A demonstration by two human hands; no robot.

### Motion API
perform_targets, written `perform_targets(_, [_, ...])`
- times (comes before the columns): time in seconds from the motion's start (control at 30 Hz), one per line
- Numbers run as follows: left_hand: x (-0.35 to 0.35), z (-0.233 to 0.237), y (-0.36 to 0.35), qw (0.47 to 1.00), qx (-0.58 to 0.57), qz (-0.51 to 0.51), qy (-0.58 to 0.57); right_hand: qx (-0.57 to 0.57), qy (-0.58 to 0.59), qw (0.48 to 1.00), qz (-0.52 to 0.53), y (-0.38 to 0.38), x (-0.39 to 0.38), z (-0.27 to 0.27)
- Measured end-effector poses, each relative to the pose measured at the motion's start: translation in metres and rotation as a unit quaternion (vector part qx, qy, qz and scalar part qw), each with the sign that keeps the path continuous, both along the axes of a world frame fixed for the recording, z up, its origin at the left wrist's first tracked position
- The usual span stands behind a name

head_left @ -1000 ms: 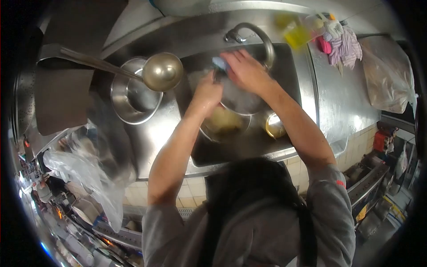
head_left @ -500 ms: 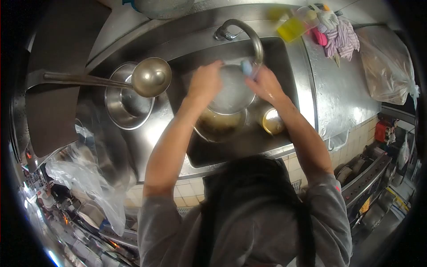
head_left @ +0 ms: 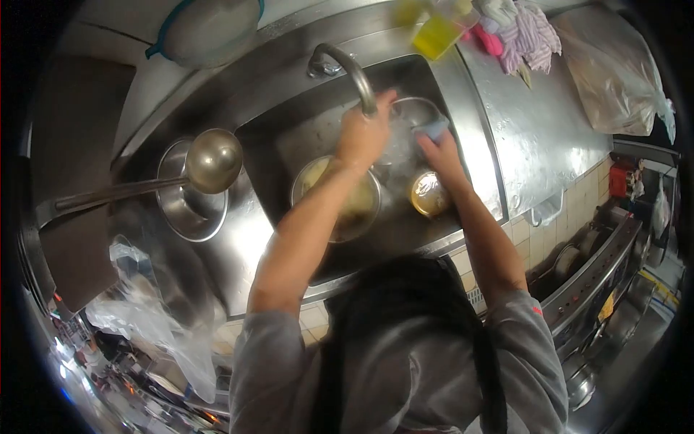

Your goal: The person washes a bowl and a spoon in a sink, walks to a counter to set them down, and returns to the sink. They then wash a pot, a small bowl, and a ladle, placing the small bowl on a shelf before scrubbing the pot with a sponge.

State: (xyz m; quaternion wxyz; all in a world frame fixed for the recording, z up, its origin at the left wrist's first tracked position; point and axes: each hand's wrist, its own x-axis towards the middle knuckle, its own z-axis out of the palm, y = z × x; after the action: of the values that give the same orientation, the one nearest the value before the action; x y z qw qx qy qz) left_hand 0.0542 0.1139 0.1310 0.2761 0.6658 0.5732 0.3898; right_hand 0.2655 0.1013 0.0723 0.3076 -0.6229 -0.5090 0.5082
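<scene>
In the sink [head_left: 253,148], a round metal bowl [head_left: 417,110] is tilted up between my hands, under the curved faucet [head_left: 347,61]. My left hand [head_left: 365,137] is closed on the bowl's left rim, partly behind the faucet spout. A light blue sponge [head_left: 434,130] is pinched in my right hand [head_left: 444,153] against the bowl's near right side. Below my left forearm rests a larger metal bowl [head_left: 367,206] with cloudy yellowish liquid. A small round container [head_left: 429,194] with amber-looking contents stands below my right hand.
Left of the sink, a big ladle [head_left: 215,160] lies across a steel pot [head_left: 173,210]. A blue-rimmed strainer [head_left: 210,32] sits at the back. Behind right are a yellow-green container [head_left: 437,36], striped cloths [head_left: 531,40] and a plastic bag [head_left: 614,72].
The bowl has shifted right and tilted, with both hands on it. More of the larger bowl below shows. The camera view has turned slightly.
</scene>
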Motion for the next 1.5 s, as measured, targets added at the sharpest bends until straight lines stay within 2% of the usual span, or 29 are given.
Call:
perform_targets(0.03, [0.002,0.008,0.000,0.998,-0.007,0.037,-0.053,-0.105,0.075,0.991,-0.044,-0.007,-0.009,0.027])
perform_targets(0.13, [-0.001,0.006,0.001,0.999,-0.036,0.019,0.009,-0.035,0.039,0.999,-0.012,-0.009,0.002,0.011])
perform_targets(0.17, [-0.004,0.006,0.003,0.996,-0.085,-0.005,0.028,0.036,0.004,0.999,0.015,-0.008,0.009,-0.004])
perform_targets(0.27, [-0.010,0.010,0.020,0.974,-0.175,-0.081,0.115,0.137,-0.122,0.972,0.149,0.009,0.011,0.024])
perform_targets(0.3, [-0.009,0.012,0.024,0.964,-0.172,-0.116,0.165,0.223,-0.181,0.942,0.171,0.013,0.005,0.031])
perform_targets(0.33, [-0.007,0.013,0.028,0.950,-0.168,-0.153,0.215,0.229,-0.195,0.935,0.189,0.017,0.001,0.042])
perform_targets(0.4, [-0.006,0.013,0.034,0.950,-0.189,-0.194,0.157,0.238,-0.225,0.919,0.222,0.024,-0.002,0.060])
perform_targets(0.43, [-0.004,0.015,0.037,0.947,-0.201,-0.215,0.128,0.246,-0.216,0.921,0.211,0.029,0.003,0.050])
perform_targets(0.53, [0.006,0.026,0.014,0.980,-0.170,-0.101,0.025,0.194,-0.159,0.965,0.082,0.029,0.004,0.034])
perform_targets(0.57, [0.009,0.022,0.009,0.989,-0.130,-0.072,0.000,0.189,-0.075,0.978,0.040,0.029,0.007,0.014])
perform_targets(0.6, [0.013,0.017,0.005,0.992,-0.118,-0.031,-0.011,0.160,-0.052,0.985,0.024,0.031,0.009,-0.001])
perform_targets(0.67, [0.018,0.001,-0.003,0.992,-0.053,0.008,-0.115,0.087,-0.013,0.996,-0.013,0.019,0.014,-0.031])
perform_targets(0.73, [0.030,0.008,-0.012,0.985,0.004,0.066,-0.160,0.033,0.227,0.969,-0.089,-0.003,-0.005,-0.024])
perform_targets(0.77, [0.035,0.000,-0.013,0.976,0.032,0.092,-0.196,-0.111,0.257,0.952,-0.124,-0.011,-0.016,0.001])
perform_targets(0.87, [0.052,0.001,-0.017,0.954,0.063,0.174,-0.236,-0.197,0.388,0.870,-0.232,-0.035,-0.053,0.022])
perform_targets(0.9, [0.056,0.007,-0.019,0.924,0.016,0.192,-0.330,-0.197,0.381,0.873,-0.231,-0.036,-0.053,0.022])
perform_targets(0.97, [0.045,-0.018,-0.022,0.918,-0.055,0.199,-0.338,-0.195,0.369,0.879,-0.229,-0.036,-0.050,0.013])
perform_targets(1.0, [0.036,-0.026,-0.022,0.914,-0.091,0.204,-0.340,-0.180,0.342,0.901,-0.197,-0.034,-0.042,0.007])
perform_targets(1.03, [0.021,-0.024,-0.016,0.944,-0.173,0.172,-0.223,-0.166,0.312,0.921,-0.165,-0.032,-0.027,-0.002])
perform_targets(1.1, [-0.003,-0.020,-0.003,0.938,-0.329,0.104,0.021,-0.143,0.246,0.951,-0.118,-0.033,-0.007,0.001])
perform_targets(1.2, [-0.001,-0.006,0.014,0.951,-0.258,0.031,0.165,-0.128,0.161,0.976,-0.067,-0.027,0.015,0.008])
perform_targets(1.23, [0.001,-0.018,0.019,0.961,-0.206,0.034,0.183,-0.125,0.153,0.978,-0.061,-0.024,0.022,0.006])
perform_targets(1.27, [0.000,-0.021,0.026,0.963,-0.203,0.006,0.176,-0.122,0.144,0.980,-0.055,-0.020,0.029,0.005])
perform_targets(1.33, [0.005,0.003,0.040,0.965,-0.198,-0.053,0.163,-0.091,0.084,0.992,-0.013,-0.012,0.040,0.016])
perform_targets(1.37, [0.003,0.022,0.043,0.957,-0.260,-0.104,0.069,-0.062,0.055,0.996,0.025,-0.009,0.047,0.018])
perform_targets(1.4, [0.004,0.017,0.047,0.946,-0.281,-0.161,0.010,-0.033,0.025,0.997,0.064,-0.005,0.049,0.026])
perform_targets(1.43, [0.004,0.008,0.052,0.928,-0.300,-0.217,-0.049,-0.036,-0.066,0.990,0.122,-0.002,0.046,0.045])
perform_targets(1.47, [0.004,0.002,0.056,0.903,-0.317,-0.271,-0.106,0.020,-0.083,0.983,0.161,-0.001,0.045,0.041])
perform_targets(1.5, [0.006,-0.001,0.057,0.888,-0.308,-0.339,-0.046,0.075,-0.099,0.972,0.199,-0.001,0.040,0.040])
